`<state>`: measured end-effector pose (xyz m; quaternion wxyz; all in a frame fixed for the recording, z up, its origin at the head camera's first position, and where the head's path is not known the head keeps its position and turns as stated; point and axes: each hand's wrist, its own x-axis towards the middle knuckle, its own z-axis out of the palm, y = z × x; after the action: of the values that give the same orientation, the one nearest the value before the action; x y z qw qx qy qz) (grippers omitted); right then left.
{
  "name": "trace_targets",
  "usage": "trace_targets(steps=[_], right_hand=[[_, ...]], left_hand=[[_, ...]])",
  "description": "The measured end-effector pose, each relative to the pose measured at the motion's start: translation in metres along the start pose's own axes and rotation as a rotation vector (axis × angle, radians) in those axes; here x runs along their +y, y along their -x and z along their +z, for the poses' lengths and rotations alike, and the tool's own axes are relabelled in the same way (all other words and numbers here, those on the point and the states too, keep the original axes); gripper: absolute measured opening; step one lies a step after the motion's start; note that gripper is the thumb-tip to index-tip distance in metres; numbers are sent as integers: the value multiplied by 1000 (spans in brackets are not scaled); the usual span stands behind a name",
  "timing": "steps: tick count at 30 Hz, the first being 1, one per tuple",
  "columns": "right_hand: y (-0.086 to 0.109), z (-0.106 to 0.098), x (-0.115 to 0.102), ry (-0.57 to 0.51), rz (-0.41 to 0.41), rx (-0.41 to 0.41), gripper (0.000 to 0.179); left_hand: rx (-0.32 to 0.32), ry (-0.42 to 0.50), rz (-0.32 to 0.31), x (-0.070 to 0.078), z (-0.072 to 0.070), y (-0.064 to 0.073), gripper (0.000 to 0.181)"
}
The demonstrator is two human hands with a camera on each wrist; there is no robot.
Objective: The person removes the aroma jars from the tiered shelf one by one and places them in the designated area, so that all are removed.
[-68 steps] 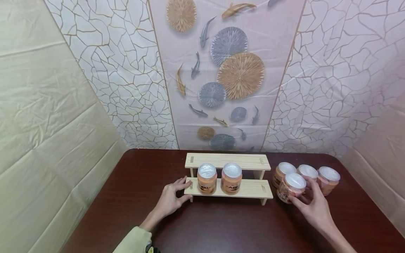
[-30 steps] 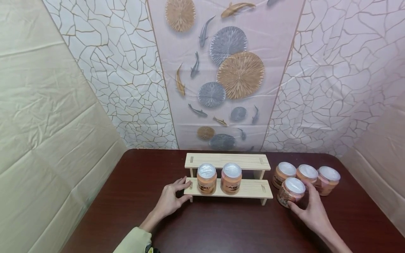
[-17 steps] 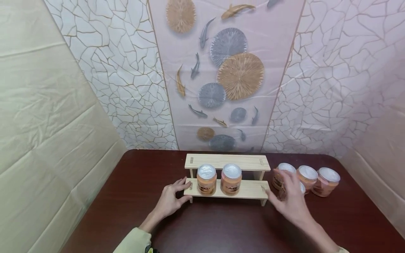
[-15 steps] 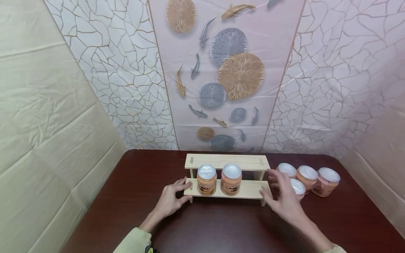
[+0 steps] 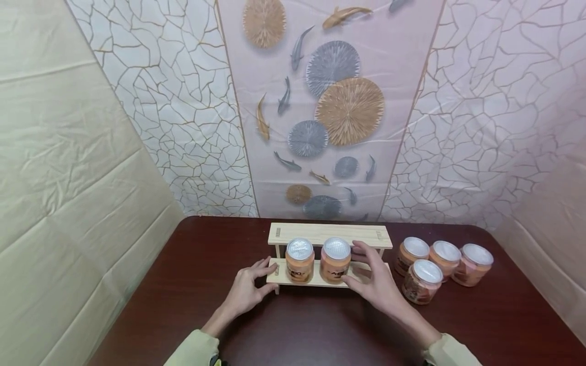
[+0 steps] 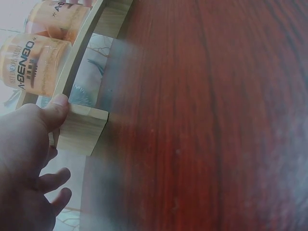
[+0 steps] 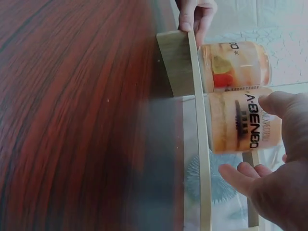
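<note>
A pale two-step wooden rack [image 5: 329, 235] stands at the table's back. Two orange jars with silvery lids, a left jar [image 5: 299, 262] and a right jar [image 5: 335, 262], stand upright on its lower step. At the rack's left end my left hand [image 5: 244, 284] grips the lower step, thumb [image 6: 57, 108] against the front edge. My right hand [image 5: 377, 279] is beside the right jar, with the thumb [image 7: 272, 102] overlapping its label in the right wrist view and the other fingers spread apart from it.
Several similar jars stand to the right of the rack: three in a back row, including a rightmost jar [image 5: 473, 267], and a front jar [image 5: 421, 282] before them. The dark red table [image 5: 297, 330] meets a patterned cloth backdrop [image 5: 320, 168].
My right hand drew the front jar slightly nearer, let go of it, then moved left to the right jar on the rack. My left hand stays at the rack's end.
</note>
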<state>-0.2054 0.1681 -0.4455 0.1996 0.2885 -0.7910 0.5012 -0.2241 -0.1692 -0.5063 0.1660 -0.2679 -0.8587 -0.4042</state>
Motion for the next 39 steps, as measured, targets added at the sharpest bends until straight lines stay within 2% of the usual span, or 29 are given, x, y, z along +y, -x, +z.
trace_targets(steps=[10,21,39], right_hand=[[-4,15,7,-6,82,8,82],[-7,21,10,19,51,30,85],[-6,24,12,50,61,50,83]], left_hand=[[-1,-13,2,1,1,1,48],[5,-14,4,2,0,0,47],[5,-12,0,2,0,-1,47]])
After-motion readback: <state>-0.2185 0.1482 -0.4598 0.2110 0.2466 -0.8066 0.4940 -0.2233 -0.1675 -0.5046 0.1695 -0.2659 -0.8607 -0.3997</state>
